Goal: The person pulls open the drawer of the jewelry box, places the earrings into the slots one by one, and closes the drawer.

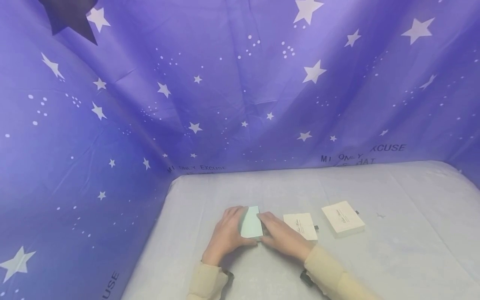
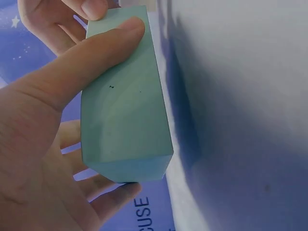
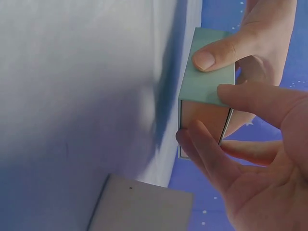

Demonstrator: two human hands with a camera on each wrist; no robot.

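Observation:
A small mint-green box (image 1: 251, 223) is held between both hands near the middle of the bed-like surface. My left hand (image 1: 226, 233) grips its left side, the thumb lying along one long face of the box (image 2: 125, 110) and the other fingers behind it. At the opposite end my right hand (image 1: 283, 235) pinches the box, its thumb at the edge. In the right wrist view, fingertips of the right hand (image 3: 260, 149) touch a paler end panel, framed by the green outer walls of the box (image 3: 204, 86). The box's contents cannot be seen.
Two flat white boxes with dark print and small black tabs lie to the right: the nearer white box (image 1: 301, 225) and the farther white box (image 1: 343, 218). Pale grey cloth (image 1: 405, 241) covers the surface. A purple curtain with stars (image 1: 240, 96) hangs behind and left.

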